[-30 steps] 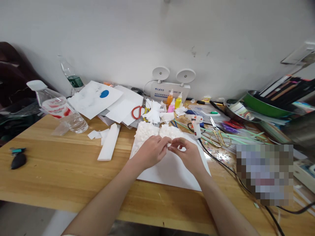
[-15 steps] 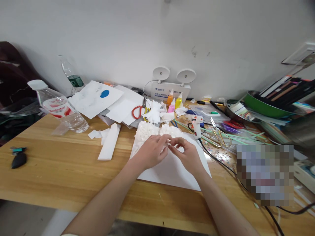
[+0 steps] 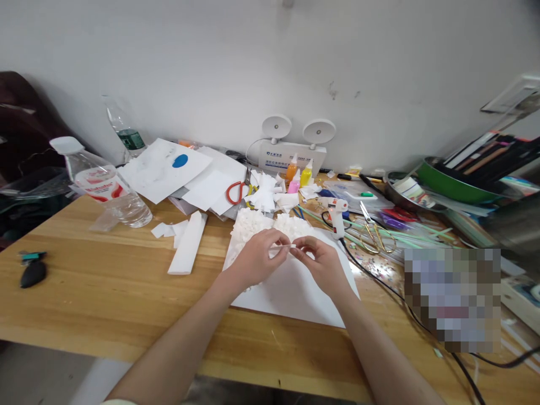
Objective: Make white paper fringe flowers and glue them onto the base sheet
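My left hand (image 3: 257, 257) and my right hand (image 3: 317, 262) meet over a white sheet of paper (image 3: 295, 295) on the wooden table (image 3: 105, 292). Both pinch a small white paper strip (image 3: 282, 248) between thumb and fingertips, one at each end. Just beyond my fingers lies a cluster of small white paper pieces (image 3: 270, 225) stuck on the sheet's far end. A white glue gun (image 3: 337, 216) stands to the right of the cluster, its black cord (image 3: 379, 284) trailing toward me.
Gold scissors (image 3: 375, 233), red-handled scissors (image 3: 234, 192), small paint bottles (image 3: 297, 175) and loose white paper (image 3: 169, 169) crowd the back. A water bottle (image 3: 105, 188) lies at left, white strips (image 3: 185, 244) beside it, a black object (image 3: 31, 273) near the left edge, a green bowl (image 3: 455, 185) at right.
My fingertips have drawn slightly apart, and the white strip now shows stretched between both hands. Both hands stay over the sheet.
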Demonstrator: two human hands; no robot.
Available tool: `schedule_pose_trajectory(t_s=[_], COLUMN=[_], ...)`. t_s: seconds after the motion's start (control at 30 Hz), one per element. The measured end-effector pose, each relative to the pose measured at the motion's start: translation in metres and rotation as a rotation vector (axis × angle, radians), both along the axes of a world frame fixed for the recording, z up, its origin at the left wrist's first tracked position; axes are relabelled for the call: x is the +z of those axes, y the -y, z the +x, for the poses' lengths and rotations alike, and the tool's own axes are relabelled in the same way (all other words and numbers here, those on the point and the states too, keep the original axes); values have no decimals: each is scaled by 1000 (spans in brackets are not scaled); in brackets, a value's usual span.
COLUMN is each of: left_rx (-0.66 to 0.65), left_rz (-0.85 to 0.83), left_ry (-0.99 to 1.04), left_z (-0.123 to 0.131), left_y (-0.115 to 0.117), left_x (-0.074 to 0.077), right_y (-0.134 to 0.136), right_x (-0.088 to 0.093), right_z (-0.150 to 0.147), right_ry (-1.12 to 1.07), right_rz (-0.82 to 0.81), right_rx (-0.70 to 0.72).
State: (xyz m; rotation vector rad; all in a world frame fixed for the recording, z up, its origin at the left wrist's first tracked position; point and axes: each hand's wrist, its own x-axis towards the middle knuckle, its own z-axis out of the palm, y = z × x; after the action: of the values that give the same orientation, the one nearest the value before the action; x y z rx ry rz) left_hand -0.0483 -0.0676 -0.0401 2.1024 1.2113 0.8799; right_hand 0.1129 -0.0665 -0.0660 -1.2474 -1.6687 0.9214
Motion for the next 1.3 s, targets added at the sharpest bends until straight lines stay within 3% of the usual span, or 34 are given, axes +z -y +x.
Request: schedule_pose_trajectory(t_s=[0.3, 0.47, 0.87, 1.3], left_rx=[42, 68, 29, 88], left_rz=[-109, -104, -32, -42], left_ry=[106, 86, 41, 35], left_z=[-1, -1, -1, -1], left_y=[-1, -1, -1, -2], left_x=[-2, -2, -2, -1], right_y=[2, 3, 2, 2], right_x=[0, 1, 1, -2], right_z=[1, 0, 1, 1], right_ry=[-45, -58, -53, -68], right_rz=[-23, -14, -36, -37], right_rx=[61, 120, 76, 123])
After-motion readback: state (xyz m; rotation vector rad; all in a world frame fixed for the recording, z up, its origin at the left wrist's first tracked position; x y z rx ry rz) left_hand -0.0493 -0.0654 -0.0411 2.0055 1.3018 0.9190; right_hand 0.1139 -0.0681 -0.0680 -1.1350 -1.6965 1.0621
